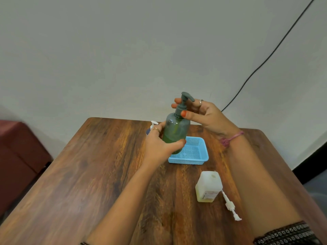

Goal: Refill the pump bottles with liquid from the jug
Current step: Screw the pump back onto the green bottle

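Note:
A grey-green pump bottle is held tilted above the blue basket; green liquid shows in its lower part. My left hand grips the bottle's body. My right hand pinches the collar of its grey pump head. A white square jug stands near the front right with no pump in it, a little yellowish liquid at its bottom. A loose white pump lies on the table beside it. Behind my left hand, a second bottle with a white pump is mostly hidden.
The wooden table ends at a pale wall behind. A dark red seat stands to the left. A black cable runs down the wall at the right.

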